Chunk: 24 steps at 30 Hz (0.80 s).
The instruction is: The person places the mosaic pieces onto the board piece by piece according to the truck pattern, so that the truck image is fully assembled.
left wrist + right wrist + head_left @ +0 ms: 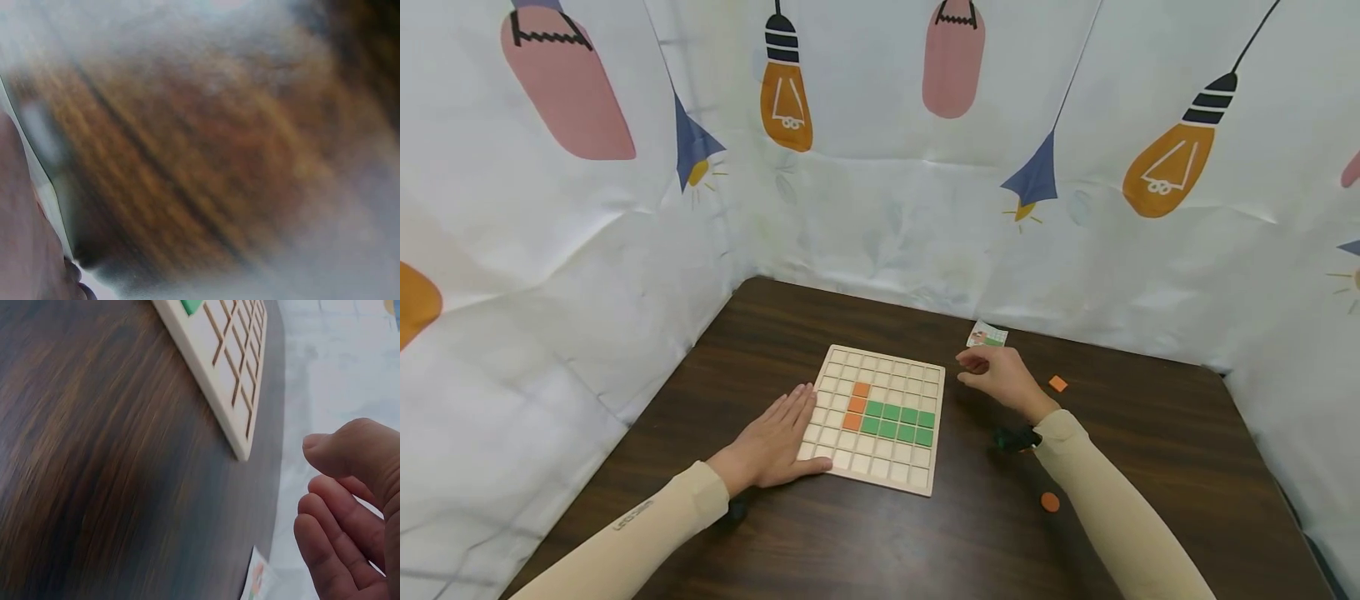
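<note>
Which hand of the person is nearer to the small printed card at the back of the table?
Right. The right hand is just in front of the printed card; the left hand is farther off, at the left edge of the grid board.

"How's the light in the head view?"

"Bright and even on the white curtain (880,242). The dark surface (842,550) takes a soft sheen below the grid board (882,447), and a faint shadow lies beside the right sleeve (1123,517)."

"And from the left wrist?"

"Badly blurred. The wood grain smears, and milky haze washes over the top and the lower right."

"The right wrist?"

"Clearer: the board's grooves read well, though the printed card (255,578) is soft at the bottom edge and the curtain looks pale and washed out."
</note>
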{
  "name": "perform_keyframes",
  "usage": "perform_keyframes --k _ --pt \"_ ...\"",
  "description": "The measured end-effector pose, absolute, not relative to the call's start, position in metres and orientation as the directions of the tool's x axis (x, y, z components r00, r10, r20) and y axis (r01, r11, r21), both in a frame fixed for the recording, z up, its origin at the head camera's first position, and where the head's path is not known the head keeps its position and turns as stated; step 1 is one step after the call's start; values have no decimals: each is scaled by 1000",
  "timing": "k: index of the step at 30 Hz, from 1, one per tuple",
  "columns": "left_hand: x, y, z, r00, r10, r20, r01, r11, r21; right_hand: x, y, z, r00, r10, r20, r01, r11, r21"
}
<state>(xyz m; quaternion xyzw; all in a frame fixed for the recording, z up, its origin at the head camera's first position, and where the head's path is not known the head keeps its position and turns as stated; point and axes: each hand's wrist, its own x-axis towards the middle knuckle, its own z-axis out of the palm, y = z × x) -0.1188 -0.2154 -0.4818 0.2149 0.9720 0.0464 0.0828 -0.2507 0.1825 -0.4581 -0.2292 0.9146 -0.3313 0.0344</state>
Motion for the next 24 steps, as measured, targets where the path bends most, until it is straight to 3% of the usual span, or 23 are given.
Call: perform_keyframes --k 24 --pt "-121 -215 -483 -892 435 -127 420 899 125 -225 258 -474 -958 -270 94 -272 763 -586"
